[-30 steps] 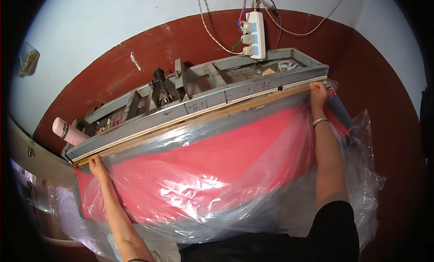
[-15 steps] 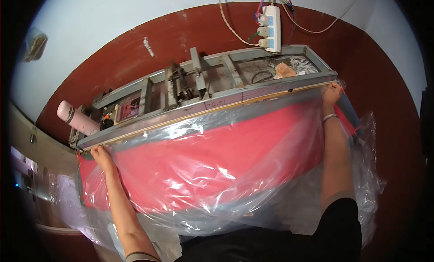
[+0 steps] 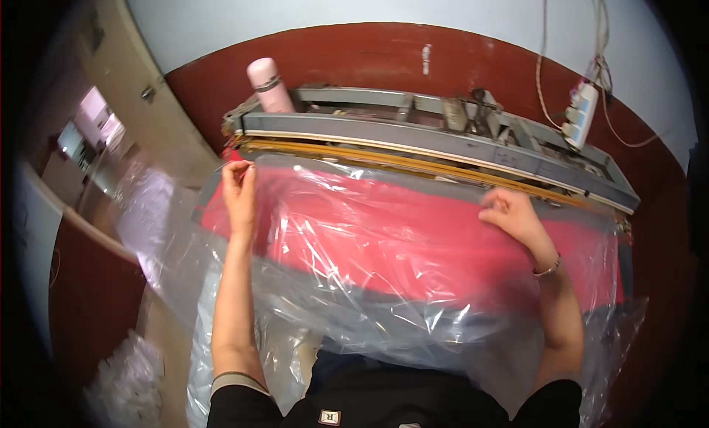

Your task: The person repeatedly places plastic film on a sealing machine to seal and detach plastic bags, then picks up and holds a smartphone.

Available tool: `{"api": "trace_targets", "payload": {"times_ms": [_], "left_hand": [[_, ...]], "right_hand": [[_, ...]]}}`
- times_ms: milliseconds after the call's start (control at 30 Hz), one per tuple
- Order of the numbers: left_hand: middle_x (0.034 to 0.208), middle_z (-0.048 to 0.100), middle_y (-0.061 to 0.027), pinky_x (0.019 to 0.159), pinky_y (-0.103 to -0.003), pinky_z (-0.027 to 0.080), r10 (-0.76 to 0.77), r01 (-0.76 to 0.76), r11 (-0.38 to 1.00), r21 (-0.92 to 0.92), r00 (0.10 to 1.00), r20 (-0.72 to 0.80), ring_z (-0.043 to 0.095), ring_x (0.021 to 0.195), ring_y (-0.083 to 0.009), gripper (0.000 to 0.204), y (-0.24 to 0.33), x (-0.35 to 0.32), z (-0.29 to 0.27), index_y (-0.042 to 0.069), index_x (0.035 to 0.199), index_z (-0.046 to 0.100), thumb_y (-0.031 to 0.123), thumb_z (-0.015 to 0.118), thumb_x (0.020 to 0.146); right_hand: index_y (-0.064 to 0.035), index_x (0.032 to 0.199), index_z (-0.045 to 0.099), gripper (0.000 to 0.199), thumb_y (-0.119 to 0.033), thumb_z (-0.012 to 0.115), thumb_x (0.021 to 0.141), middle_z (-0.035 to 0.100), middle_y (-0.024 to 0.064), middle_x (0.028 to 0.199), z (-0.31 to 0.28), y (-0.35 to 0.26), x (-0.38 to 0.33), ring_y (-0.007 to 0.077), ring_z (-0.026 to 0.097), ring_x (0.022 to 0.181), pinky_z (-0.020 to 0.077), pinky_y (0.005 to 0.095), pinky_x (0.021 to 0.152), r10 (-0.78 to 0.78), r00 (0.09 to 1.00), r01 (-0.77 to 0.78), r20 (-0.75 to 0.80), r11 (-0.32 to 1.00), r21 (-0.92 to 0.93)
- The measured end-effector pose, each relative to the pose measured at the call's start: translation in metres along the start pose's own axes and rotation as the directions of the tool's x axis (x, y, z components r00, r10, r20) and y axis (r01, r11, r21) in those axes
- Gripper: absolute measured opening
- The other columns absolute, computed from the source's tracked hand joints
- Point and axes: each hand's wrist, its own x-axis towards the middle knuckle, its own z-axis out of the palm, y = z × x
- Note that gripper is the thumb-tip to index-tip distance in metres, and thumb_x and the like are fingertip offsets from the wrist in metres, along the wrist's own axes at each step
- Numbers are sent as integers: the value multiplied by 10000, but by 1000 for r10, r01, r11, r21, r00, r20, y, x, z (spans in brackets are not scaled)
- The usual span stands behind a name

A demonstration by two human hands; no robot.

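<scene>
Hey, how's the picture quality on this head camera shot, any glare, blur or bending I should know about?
Head view: glare streaks across the clear plastic bag over the red cloth; the grey sealing machine bows from fisheye bending; corners are black; the left side is smeared and blurry; both the left hand and right hand look sharp.

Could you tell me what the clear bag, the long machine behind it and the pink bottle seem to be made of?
Clear bag: thin glossy plastic film, judging by its wrinkles and glare. Long machine: probably painted grey metal, with rigid bars and a tan strip along the front. Pink bottle: smooth matte pink, either metal or plastic; the picture leaves that open.
</scene>
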Motion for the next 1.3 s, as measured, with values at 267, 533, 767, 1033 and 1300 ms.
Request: {"api": "trace_targets", "payload": {"times_ms": [267,533,767,1033,1300], "left_hand": [[1335,359,-181,1009,-459,255,-252,-408,523,748,764,594,263,1274,-344,562,-3,-54,-11,5,1254,406,281,586,798],[1345,338,-191,977,-479,296,-159,-497,708,502,580,799,320,1236,-360,600,61,-126,88,-9,1227,426,393,563,805],[1082,557,-170,791,-386,436,-76,-360,810,463,718,691,519,957,-338,307,32,-86,113,-1,956,557,233,624,770],[885,587,-101,707,-401,446,-84,-275,728,628,873,480,539,851,-305,146,-1,-56,129,27,773,587,140,656,714],[650,509,-85,563,-320,410,20,-30,982,188,998,56,485,579,-187,128,-20,-30,131,12,786,456,118,480,854]], "right_hand": [[-35,652,555,125,-72,655,717,501,-28,583,-73,116,-124,43,439,570,346,202,510,422,882,-411,-211,907,96],[-61,676,544,130,-78,613,785,439,-71,576,-185,181,-266,-2,366,522,265,166,450,542,718,-551,-436,826,119],[-54,722,560,87,-73,607,793,412,-87,589,-196,176,-292,-3,352,524,261,165,448,524,655,-522,-544,835,176],[-62,731,563,85,-66,578,815,436,-84,666,-203,171,-304,6,369,603,277,166,527,456,668,-407,-588,885,225],[-90,757,541,165,-211,545,870,465,-42,599,-177,215,-214,25,403,541,335,189,494,578,509,-396,-638,815,422]]}}
